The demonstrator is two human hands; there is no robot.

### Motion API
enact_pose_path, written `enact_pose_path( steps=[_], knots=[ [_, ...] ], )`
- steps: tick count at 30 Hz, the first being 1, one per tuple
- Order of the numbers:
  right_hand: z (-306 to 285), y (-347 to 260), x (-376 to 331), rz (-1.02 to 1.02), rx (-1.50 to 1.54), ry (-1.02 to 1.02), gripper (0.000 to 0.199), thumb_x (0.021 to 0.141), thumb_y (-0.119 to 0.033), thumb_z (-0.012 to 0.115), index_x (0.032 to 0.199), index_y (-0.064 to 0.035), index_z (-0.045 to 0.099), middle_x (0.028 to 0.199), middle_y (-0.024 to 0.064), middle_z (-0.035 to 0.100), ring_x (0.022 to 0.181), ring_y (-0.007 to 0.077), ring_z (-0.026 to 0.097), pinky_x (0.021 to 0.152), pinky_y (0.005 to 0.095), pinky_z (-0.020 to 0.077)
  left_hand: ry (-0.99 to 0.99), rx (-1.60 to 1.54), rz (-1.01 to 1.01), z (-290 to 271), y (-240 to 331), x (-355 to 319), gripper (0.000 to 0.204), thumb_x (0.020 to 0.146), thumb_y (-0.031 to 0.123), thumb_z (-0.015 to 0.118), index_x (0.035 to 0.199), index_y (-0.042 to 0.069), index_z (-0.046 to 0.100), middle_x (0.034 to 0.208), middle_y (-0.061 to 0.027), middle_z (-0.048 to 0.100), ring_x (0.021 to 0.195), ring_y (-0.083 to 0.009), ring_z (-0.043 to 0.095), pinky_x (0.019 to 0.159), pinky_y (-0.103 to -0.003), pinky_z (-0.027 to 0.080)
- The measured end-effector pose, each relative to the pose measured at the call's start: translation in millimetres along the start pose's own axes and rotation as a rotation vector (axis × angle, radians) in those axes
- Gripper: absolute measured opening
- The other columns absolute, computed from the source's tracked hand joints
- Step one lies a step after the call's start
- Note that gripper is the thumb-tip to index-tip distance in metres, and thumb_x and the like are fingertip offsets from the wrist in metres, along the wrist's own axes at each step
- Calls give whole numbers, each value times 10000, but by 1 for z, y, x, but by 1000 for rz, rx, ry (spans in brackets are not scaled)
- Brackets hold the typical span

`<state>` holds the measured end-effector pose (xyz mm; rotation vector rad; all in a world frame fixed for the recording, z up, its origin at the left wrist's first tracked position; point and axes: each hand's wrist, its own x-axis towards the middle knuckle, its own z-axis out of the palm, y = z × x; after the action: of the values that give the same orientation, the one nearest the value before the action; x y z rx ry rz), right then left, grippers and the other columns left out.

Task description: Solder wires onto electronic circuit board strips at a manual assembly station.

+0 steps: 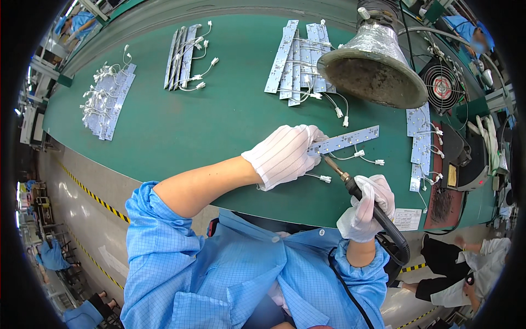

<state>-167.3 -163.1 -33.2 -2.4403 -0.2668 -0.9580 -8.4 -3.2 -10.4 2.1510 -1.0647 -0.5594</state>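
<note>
My left hand (285, 154), in a white striped glove, presses down on the near end of a narrow LED strip board (350, 139) lying on the green work surface (208, 126). White wires with small white connectors (367, 157) trail from that board. My right hand (366, 207), also gloved, grips the black handle of a soldering iron (350, 183). The iron's tip (326, 159) touches the board's near end, right beside my left fingers. A black cable loops from the iron's handle down toward my lap.
A foil-wrapped fume extraction hood (372, 63) hangs over the surface's far right. Piles of strip boards with wires lie at far centre (298, 63), far left (183, 57), left (107, 98) and right (421, 145). A small fan (442, 88) and a soldering station (466, 159) stand at right.
</note>
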Motion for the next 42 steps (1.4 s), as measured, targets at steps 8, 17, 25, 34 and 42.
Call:
enact_pose_path(
  steps=[8, 17, 25, 34, 42],
  knots=[
    [6, -2, 7, 30, 65, 87, 158, 818, -15, 484, 970, 26, 478, 878, 181, 595, 702, 260, 544, 586, 380, 471, 54, 31, 56, 7, -8, 1, 345, 781, 209, 651, 1063, 16, 602, 835, -180, 673, 693, -328, 651, 636, -383, 522],
    [2, 1, 6, -50, 27, 28, 249, 812, 34, 499, 1043, -27, 429, 991, 185, 540, 727, 279, 565, 560, 417, 471, 18, -21, 3, 0, -1, -1, 314, 789, 153, 586, 1038, -38, 605, 824, -237, 638, 741, -382, 624, 689, -423, 505],
    [10, 8, -5, 181, 241, 359, 142, 838, -18, 473, 955, 35, 533, 896, 138, 587, 744, 239, 576, 639, 348, 503, -387, 286, -46, -48, 22, -11, 478, 781, 418, 657, 959, -26, 647, 746, -198, 640, 731, -347, 643, 665, -390, 516],
    [9, 3, -9, 281, 154, 324, 149, 859, -4, 456, 949, 35, 569, 949, 144, 565, 827, 258, 596, 726, 353, 523, -141, 233, -104, -2, 20, -9, 461, 771, 360, 692, 1050, -1, 620, 804, -196, 650, 778, -338, 649, 700, -394, 515],
    [10, 1, 3, 162, 277, 321, 175, 831, -63, 432, 881, 65, 541, 854, 167, 591, 716, 248, 577, 648, 354, 487, -39, -148, -96, -6, -1, -1, 352, 782, 266, 632, 985, -22, 631, 779, -183, 632, 680, -277, 590, 654, -350, 468]
  ],
)
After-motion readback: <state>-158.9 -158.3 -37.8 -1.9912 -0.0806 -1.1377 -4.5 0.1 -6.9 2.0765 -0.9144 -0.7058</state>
